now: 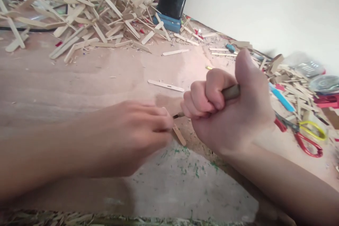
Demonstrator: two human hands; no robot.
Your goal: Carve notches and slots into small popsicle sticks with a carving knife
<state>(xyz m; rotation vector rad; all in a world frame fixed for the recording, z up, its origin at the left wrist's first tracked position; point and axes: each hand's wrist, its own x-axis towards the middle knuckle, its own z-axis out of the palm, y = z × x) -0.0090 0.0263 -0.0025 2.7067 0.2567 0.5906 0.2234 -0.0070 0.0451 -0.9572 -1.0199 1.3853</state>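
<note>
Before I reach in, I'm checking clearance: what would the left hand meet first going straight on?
Past the stick at its fingertips, probably the tip of the tool in the right hand; depth unclear.

open tabletop [79, 81] beyond left forearm [60, 153], stick heap [106, 17] behind, scissors [293, 126] right

My two hands are bare. My left hand [135, 130] is blurred, so its knuckles and fingers run together into a soft, smooth outline. My right hand [225, 123] shows more sharply, with rounded knuckles, a broad, blunt thumb [246, 65] and a full, fleshy palm. Both my left forearm [55, 159] and my right forearm [286, 180] are bare up to the edge of view, smooth and slender, shadowed along their undersides.
</note>
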